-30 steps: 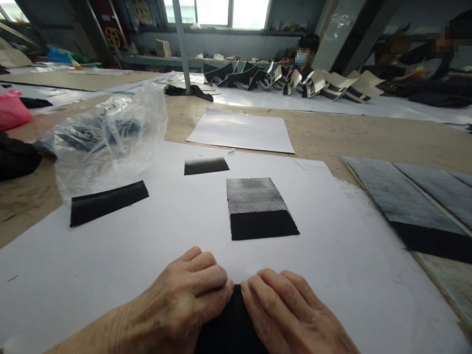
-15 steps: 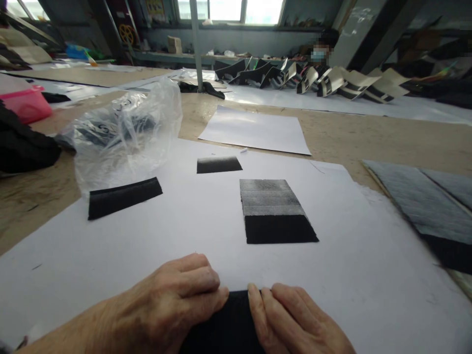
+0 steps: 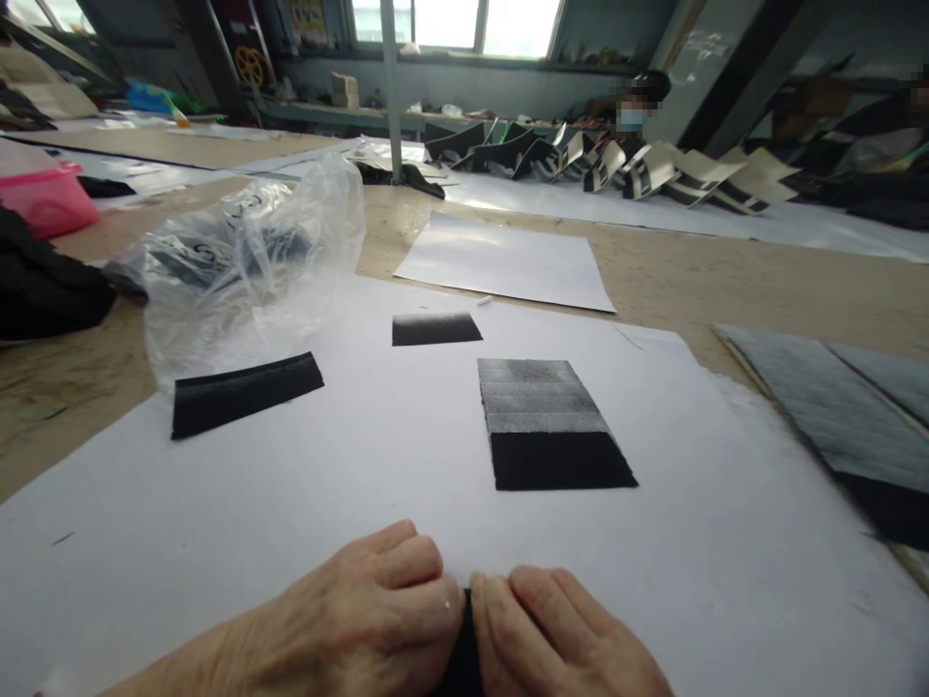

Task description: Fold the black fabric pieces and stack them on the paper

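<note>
While pinching a black piece [image 3: 465, 666] in the bunched fingers of left hand [image 3: 370, 615] and right hand [image 3: 562, 629], mostly covering it (showing just a narrow sliver) over the near centre of a white sheet [image 3: 348, 474]. Facing a grey-and-black panel [image 3: 555, 421] farther right, plus a black strip [image 3: 247, 395] farther left.

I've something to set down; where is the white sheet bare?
The white sheet is bare right of the gray-and-black patch, and between it and the slanted black strip. Crowded: bottom centre, where left hand and right hand hold a black piece, and far left, by the plastic bag.
</note>
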Demonstrator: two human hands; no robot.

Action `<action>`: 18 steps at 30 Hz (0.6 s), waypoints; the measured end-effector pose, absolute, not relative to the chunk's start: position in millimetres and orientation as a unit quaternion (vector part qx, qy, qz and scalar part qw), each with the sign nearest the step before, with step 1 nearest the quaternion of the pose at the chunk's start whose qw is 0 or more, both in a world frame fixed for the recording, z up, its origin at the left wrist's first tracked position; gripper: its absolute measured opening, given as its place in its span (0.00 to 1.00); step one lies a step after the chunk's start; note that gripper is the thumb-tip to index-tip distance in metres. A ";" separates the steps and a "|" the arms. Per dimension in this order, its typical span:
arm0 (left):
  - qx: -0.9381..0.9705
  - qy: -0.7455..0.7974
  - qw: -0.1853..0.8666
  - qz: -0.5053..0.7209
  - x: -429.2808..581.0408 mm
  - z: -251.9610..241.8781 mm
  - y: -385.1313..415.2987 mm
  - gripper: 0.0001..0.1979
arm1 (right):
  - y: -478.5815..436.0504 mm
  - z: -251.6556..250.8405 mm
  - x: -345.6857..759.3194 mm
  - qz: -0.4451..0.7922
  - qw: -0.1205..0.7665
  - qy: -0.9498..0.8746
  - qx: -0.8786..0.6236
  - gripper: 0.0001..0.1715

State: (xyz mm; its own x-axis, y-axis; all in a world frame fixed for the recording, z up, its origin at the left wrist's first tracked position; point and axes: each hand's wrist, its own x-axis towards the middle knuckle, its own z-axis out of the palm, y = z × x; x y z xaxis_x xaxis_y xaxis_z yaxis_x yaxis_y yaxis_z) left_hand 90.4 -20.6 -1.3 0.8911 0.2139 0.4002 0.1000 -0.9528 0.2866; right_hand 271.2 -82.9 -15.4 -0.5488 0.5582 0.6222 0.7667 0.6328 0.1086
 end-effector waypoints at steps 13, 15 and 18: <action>0.929 0.111 0.280 0.213 53.3 -9.1 -11.6 0.15 | -80.3 -26.7 274.2 -0.024 0.333 -0.862 -0.381 0.14; 0.935 0.102 0.258 0.221 56.6 -9.7 -12.6 0.12 | -80.4 -21.2 275.6 0.013 0.310 -0.868 -0.389 0.14; 0.940 0.086 0.210 0.253 63.1 -8.5 -13.7 0.12 | -81.9 -20.1 272.4 0.019 0.327 -0.853 -0.406 0.15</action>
State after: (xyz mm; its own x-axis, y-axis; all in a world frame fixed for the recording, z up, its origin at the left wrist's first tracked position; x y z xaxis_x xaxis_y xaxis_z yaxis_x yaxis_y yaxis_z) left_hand 63.1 -13.7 -8.5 0.8575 0.2677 0.4394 0.0549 -0.8968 0.4391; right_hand 272.4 -81.9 -20.1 -0.4567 0.7051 0.5424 0.6799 0.6698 -0.2983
